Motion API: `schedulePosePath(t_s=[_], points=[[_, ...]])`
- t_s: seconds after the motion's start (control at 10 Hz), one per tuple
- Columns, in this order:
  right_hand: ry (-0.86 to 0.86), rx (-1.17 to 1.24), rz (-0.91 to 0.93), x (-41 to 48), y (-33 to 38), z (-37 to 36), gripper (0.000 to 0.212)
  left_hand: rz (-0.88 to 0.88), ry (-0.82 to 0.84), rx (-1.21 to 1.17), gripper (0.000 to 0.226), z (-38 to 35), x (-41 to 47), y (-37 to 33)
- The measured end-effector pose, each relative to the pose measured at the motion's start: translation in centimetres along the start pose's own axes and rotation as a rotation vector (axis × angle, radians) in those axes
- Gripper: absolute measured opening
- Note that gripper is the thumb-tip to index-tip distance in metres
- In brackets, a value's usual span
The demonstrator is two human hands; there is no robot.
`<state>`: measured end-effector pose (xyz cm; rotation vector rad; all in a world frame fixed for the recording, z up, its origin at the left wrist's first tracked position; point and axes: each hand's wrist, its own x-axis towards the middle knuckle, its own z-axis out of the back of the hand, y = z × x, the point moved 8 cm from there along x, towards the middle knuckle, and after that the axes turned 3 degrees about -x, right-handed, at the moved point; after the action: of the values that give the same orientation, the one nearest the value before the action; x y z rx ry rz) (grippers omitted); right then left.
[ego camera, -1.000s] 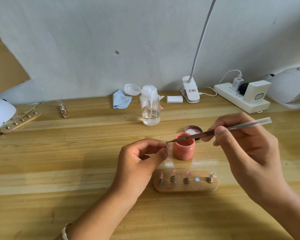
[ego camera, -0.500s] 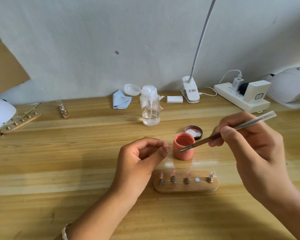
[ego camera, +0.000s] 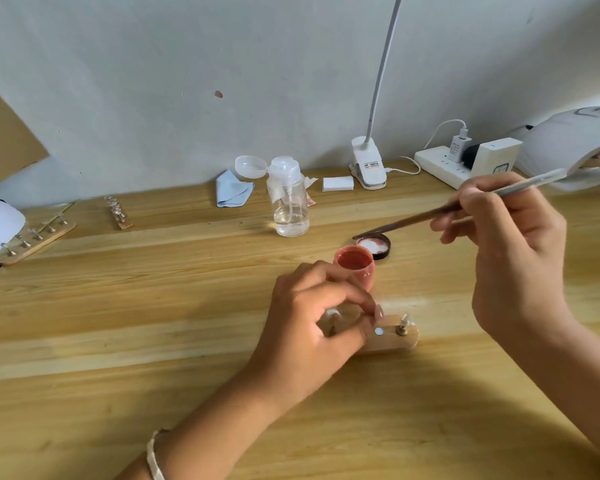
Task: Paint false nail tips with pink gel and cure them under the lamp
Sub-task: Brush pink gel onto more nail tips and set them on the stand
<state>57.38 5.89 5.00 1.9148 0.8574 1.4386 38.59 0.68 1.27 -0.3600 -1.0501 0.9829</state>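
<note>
While the left hand [ego camera: 312,327] is curled low over the wooden stand [ego camera: 400,341] at the near edge of the worktop [ego camera: 118,341], its thumb and fingers seem to pinch a small post [ego camera: 332,322] with a pale nail tip on it. That hand hides most of the stand. Only the right end shows, with a bare round spot and one more nail tip [ego camera: 404,320] standing upright on its peg.

Just behind the knuckles, almost touching them, sits the open jar of pink gel [ego camera: 355,259], and its lid [ego camera: 378,245] lies face up right behind it. The right hand [ego camera: 506,237] grips the brush [ego camera: 409,221], whose dark tip hangs over the lid, clear of the jar.

From here I judge three risks:
- **Smearing:** uncured gel on the hidden tips could smear if the curled fingers brush them.
- **Spilling:** a backward lift of the left hand could knock the jar over, as it stands so close.
- **Dripping:** a loaded brush held aloft could drip onto the wood.

Farther back stands a clear pump bottle [ego camera: 288,199] with a blue cloth [ego camera: 231,192] beside it. The curing lamp [ego camera: 568,143] sits well apart at the far right, so carrying the stand there could tip the posts.
</note>
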Motion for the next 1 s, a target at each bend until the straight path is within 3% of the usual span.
schedulePosePath(t_s=[0.1, 0.4, 1.0], points=[[-0.012, 0.001, -0.01, 0.1, 0.0, 0.1, 0.005, -0.091, 0.005, 0.195, 0.007, -0.8, -0.2, -0.9], [-0.003, -0.02, 0.0, 0.0, 0.3, -0.2, 0.007, -0.161, 0.007, 0.341, 0.011, -1.3, 0.1, -1.6], [0.01, -0.045, 0.014, -0.2, 0.3, -0.4, 0.009, -0.176, 0.076, 0.429, 0.012, -2.2, 0.1, -1.1]])
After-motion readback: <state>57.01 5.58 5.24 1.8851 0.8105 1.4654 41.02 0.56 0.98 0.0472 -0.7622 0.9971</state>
